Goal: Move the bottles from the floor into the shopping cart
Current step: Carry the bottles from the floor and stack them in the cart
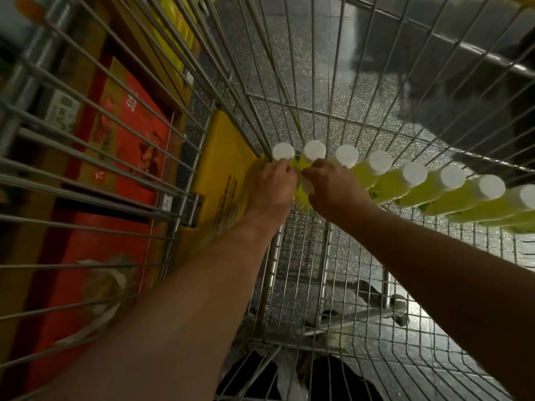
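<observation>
Bottles (388,183) like these are probably stiff plastic and full of yellow-green drink, so each one should feel rather heavy and a little smooth. I judge it safer to take one around the body or the shoulder just under the white cap (379,162), not by the cap alone.

Your left hand (275,186) has its fingers curled on the neck of the bottle in the far left corner, just under its cap. Your right hand (333,189) is just beside it, with the fingers curled around the next bottle in the same way. Neither hand is open. Between the two hands some yellow shows, but it cannot be told if this is one more bottle.

From your hands the row goes to the right along the far wall of the cart (289,105), the bottles touching each other, caps up and leaning a little. So these are already inside the cart; the speckled floor (318,68) shows through the wire, and no bottle is seen on it.

Outside the cart on the left is a yellow bag (220,169), and further left a red box (124,169).
</observation>
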`<act>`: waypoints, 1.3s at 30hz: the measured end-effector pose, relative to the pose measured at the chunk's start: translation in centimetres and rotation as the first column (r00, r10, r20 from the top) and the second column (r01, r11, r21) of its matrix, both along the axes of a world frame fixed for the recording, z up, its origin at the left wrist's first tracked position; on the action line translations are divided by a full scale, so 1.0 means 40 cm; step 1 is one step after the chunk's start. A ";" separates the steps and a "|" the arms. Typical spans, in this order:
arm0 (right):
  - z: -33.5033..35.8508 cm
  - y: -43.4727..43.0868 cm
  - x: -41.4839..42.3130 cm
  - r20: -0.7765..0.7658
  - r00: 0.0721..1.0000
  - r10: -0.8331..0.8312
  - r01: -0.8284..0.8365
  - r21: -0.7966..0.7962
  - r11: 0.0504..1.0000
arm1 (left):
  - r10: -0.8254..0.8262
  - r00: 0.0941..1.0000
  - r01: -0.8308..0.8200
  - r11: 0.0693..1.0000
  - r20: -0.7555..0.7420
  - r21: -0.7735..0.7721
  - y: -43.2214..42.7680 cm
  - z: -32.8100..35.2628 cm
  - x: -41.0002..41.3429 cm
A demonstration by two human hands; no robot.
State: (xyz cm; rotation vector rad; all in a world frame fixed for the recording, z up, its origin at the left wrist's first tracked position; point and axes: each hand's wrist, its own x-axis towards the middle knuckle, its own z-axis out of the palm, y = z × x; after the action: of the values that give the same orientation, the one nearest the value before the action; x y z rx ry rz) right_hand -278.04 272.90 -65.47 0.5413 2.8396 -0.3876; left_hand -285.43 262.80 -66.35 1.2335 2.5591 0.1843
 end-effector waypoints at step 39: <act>1.120 -0.447 0.233 -0.223 0.852 0.473 -0.375 0.371 0.850 | 0.569 0.739 -0.570 0.813 -0.360 0.116 -0.557 1.165 0.424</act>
State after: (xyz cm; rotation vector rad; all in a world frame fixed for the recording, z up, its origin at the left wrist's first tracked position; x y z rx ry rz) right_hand -268.73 255.02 -20.66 -0.1408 3.2240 0.0798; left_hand -268.48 240.53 -19.73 0.4559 3.2160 0.0682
